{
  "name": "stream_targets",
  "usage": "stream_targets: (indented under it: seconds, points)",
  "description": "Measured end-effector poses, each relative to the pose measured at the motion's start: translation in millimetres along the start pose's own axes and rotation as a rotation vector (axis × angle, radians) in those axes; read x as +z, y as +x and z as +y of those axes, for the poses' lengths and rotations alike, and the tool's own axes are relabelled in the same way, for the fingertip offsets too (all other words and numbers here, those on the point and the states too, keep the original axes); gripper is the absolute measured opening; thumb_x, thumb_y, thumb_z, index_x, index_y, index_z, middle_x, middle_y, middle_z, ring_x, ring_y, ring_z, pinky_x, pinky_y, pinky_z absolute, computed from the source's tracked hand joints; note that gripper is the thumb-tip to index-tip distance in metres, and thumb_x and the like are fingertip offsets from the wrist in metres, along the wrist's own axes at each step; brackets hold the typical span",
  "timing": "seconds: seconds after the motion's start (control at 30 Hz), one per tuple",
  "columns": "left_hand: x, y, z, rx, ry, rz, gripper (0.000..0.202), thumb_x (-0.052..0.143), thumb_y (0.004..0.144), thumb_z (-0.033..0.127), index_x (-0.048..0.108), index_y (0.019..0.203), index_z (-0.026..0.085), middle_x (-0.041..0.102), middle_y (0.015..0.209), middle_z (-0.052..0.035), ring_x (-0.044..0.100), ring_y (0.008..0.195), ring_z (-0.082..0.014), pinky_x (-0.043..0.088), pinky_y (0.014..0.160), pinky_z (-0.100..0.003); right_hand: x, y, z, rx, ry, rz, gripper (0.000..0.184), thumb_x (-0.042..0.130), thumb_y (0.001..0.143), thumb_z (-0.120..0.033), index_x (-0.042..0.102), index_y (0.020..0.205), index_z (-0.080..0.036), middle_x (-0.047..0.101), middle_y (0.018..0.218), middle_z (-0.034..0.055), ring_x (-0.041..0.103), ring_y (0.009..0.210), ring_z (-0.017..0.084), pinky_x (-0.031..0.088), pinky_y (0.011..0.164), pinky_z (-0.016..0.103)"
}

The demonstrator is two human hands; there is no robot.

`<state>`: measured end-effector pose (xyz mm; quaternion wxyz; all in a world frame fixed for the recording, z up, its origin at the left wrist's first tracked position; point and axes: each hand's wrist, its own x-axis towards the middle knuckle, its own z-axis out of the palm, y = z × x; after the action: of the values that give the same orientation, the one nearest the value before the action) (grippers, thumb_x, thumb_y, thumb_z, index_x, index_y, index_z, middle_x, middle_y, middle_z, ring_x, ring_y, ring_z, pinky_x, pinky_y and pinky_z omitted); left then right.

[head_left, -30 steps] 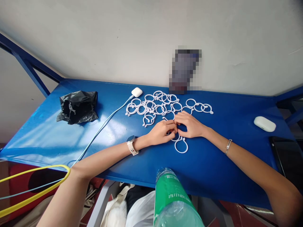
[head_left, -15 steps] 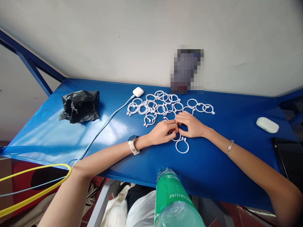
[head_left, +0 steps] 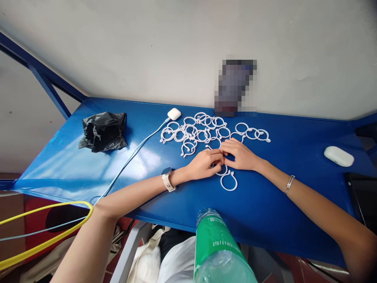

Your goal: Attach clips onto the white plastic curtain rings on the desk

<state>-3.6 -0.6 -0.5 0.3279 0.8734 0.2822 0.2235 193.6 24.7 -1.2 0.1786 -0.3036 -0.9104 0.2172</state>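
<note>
Both hands rest on the blue table (head_left: 88, 165), fingertips meeting in a pinch. My left hand (head_left: 204, 164) and my right hand (head_left: 240, 155) are closed together on a white plastic ring (head_left: 221, 170) that is mostly hidden beneath them. A second white ring (head_left: 229, 182) lies flat just in front of the hands, joined to the held one. Several more white rings (head_left: 203, 131) lie spread behind the hands toward the wall. A watch is on my left wrist and a bracelet on my right.
A crumpled black plastic bag (head_left: 103, 131) sits at the left. A white charger (head_left: 174, 114) with a pale cable (head_left: 129, 157) runs to the front edge. A white earbud case (head_left: 338, 156) lies at right. A green-labelled bottle (head_left: 218, 247) stands close below, a blurred object (head_left: 235, 86) leans on the wall.
The hands stay pinched on the ring with only slight finger movement. The view has shifted a little, so everything sits slightly further right.
</note>
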Motion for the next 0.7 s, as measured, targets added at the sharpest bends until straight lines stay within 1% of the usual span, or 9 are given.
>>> stream_targets:
  seconds: [0.23,0.43,0.57,0.7]
  points:
    - [-0.9,0.0,0.2,-0.004,-0.001,-0.002,0.017,0.043,0.088,0.017,0.057,0.080,0.016,0.063,0.087,-0.0050,0.058,0.075,-0.0150,0.045,0.072,-0.028,1.3,-0.2,1.5,-0.009,-0.009,0.008,0.017,0.054,0.083,-0.021,0.043,0.070,-0.021,0.051,0.069,0.0002,0.044,0.065,0.016,0.034,0.066,0.032]
    - [-1.3,0.0,0.7,0.017,-0.026,0.024,0.017,0.043,0.088,0.018,0.056,0.078,0.016,0.062,0.085,-0.0049,0.057,0.073,-0.0148,0.044,0.071,-0.027,1.4,0.5,1.0,-0.007,-0.011,0.011,0.019,0.053,0.084,-0.020,0.041,0.069,-0.021,0.051,0.068,0.0004,0.043,0.064,0.016,0.034,0.066,0.032]
    - [-1.0,0.0,0.5,0.016,-0.035,0.032,0.016,0.043,0.088,0.018,0.056,0.078,0.016,0.062,0.084,-0.0045,0.057,0.072,-0.0145,0.044,0.071,-0.027,1.1,0.2,0.9,0.002,-0.007,0.001,0.018,0.053,0.085,-0.021,0.042,0.070,-0.020,0.051,0.069,0.0004,0.044,0.066,0.016,0.034,0.067,0.032]
    - [-0.6,-0.3,-0.2,0.026,-0.033,0.038,0.016,0.044,0.087,0.016,0.058,0.080,0.016,0.063,0.084,-0.0038,0.057,0.072,-0.0139,0.043,0.071,-0.026,-1.5,-0.3,1.3,-0.006,0.023,-0.028,0.017,0.045,0.090,-0.020,0.045,0.072,-0.020,0.052,0.071,0.0013,0.045,0.068,0.017,0.034,0.070,0.033]
